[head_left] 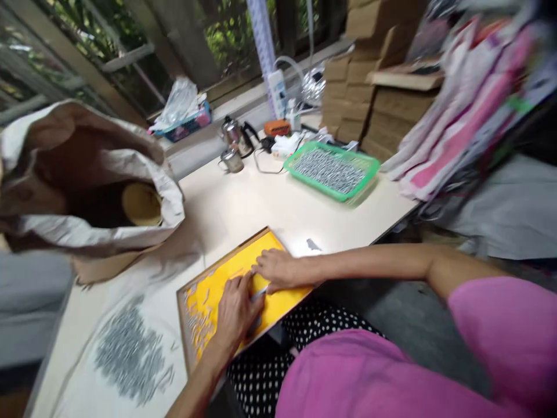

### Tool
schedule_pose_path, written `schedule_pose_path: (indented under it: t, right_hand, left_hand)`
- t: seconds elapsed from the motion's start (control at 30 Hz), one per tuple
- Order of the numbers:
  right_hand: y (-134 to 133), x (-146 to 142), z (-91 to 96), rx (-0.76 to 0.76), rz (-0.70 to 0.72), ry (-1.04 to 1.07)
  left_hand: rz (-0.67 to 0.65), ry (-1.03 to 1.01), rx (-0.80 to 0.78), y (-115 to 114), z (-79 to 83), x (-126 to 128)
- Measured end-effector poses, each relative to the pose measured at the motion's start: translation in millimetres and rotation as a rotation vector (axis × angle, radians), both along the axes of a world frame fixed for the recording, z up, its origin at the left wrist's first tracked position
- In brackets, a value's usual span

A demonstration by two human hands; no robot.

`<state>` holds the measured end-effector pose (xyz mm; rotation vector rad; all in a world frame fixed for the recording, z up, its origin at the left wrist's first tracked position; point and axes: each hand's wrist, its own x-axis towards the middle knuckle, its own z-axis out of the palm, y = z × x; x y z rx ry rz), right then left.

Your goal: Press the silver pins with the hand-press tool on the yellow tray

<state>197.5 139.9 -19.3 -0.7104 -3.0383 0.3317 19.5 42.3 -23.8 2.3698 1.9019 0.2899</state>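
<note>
A yellow tray with a wooden frame [278, 241] lies at the table's near edge, with small grey metal pieces scattered along its left side [198, 325]. My left hand [235, 310] rests on the tray, fingers pressed together. A thin silvery piece [259, 293] shows at its fingertips. My right hand [278, 270] lies on the tray just beyond it, fingers curled down and touching the left hand's fingertips. What the right fingers hold is hidden.
A heap of small grey metal pieces [128, 354] lies on the white table left of the tray. A big open paper sack [87, 174] stands at the left. At the back are a green basket of metal pieces [333, 171], kettles [235, 139] and stacked cardboard boxes [369, 81].
</note>
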Motion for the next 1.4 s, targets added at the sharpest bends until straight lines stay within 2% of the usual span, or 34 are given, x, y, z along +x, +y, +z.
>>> schedule_pose_path:
  t: [0.13,0.23,0.37,0.4,0.47,0.53,0.6,0.67,0.73,0.8,0.87,0.97,1.03,1.1,1.17,1.23,1.3,1.4]
  right_hand:
    - [21,0,4.1,-0.017,0.029,-0.010]
    - [38,-7,-2.8,0.099,0.055,-0.027]
    - [49,-18,-21.3,0.235,0.136,0.078]
    - [49,-18,-26.1,0.254,0.151,0.097]
    - [48,-17,-34.7,0.271,0.159,0.136]
    - [46,-14,-41.1,0.271,0.136,0.174]
    - [43,-11,-44.9,0.270,0.110,0.194]
    - [41,-10,-46.4,0.277,0.096,0.195]
    - [40,-10,-46.2,0.286,0.096,0.187]
    - [39,-10,-45.3,0.290,0.096,0.181]
    - [38,-10,-44.3,0.287,0.095,0.176]
    - [37,-10,-43.2,0.273,0.090,0.166]
    - [37,-10,-42.4,0.270,0.089,0.153]
    - [37,-12,-41.0,0.269,0.087,0.135]
    - [37,-14,-39.2,0.263,0.084,0.111]
    - [37,-16,-37.2,0.258,0.076,0.089]
    - [37,-17,-35.4,0.259,0.069,0.073]
    - [39,-15,-32.8,0.278,0.095,0.074]
  left_hand:
    - [-0.071,-0.015,0.030,-16,0.0,7]
    - [-0.128,-0.040,-0.004,-27,-2.8,16]
    - [-0.095,-0.069,-0.002,-36,-1.5,15]
    - [-0.054,-0.075,0.019,-39,0.5,7]
    - [0.121,-0.070,0.090,-48,6.3,-21]
    - [0.386,-0.019,0.164,-61,12.9,-62]
    - [0.577,0.091,0.172,-77,18.1,-106]
    - [0.624,0.190,0.106,-94,19.8,-141]
    - [0.561,0.251,0.007,-108,17.8,-161]
    - [0.464,0.290,-0.072,-117,13.6,-169]
    - [0.394,0.324,-0.112,-119,9.8,-169]
    - [0.362,0.326,-0.144,-114,9.6,-168]
    - [0.392,0.248,-0.135,-109,14.0,-166]
    - [0.484,0.084,-0.069,-102,20.6,-158]
    - [0.618,-0.176,-0.032,-96,26.8,-141]
    - [0.720,-0.479,-0.117,-88,30.2,-114]
    - [0.743,-0.711,-0.262,-81,29.7,-85]
    - [0.697,-0.820,-0.352,-72,23.3,-49]
